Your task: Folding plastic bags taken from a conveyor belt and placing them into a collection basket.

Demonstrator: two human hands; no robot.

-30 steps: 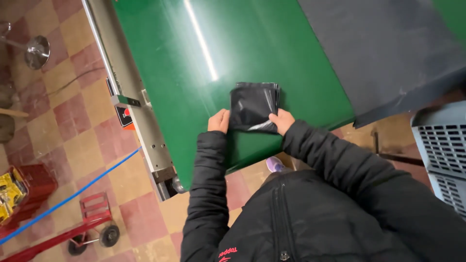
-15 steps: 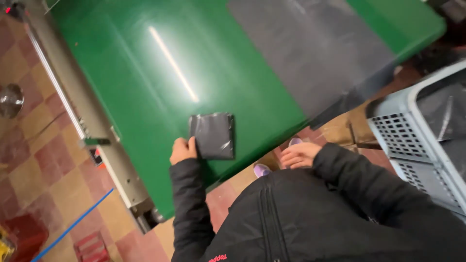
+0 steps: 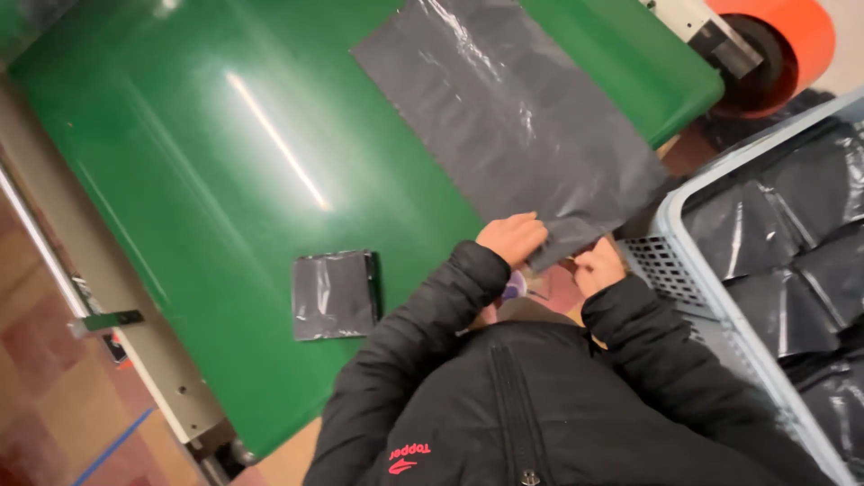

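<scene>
Both hands, left hand (image 3: 513, 239) and right hand (image 3: 598, 266), pinch the near edge of a flat grey plastic sheet (image 3: 513, 117) stretching away across the green table (image 3: 225, 162).

Folded bag (image 3: 334, 294) on table (image 3: 207, 180), left of flat sheet (image 3: 513, 117), basket (image 3: 711, 297) right

A green conveyor belt (image 3: 207, 162) carries a folded black bag (image 3: 333, 294) and a flat grey sheet (image 3: 513, 117).
</scene>
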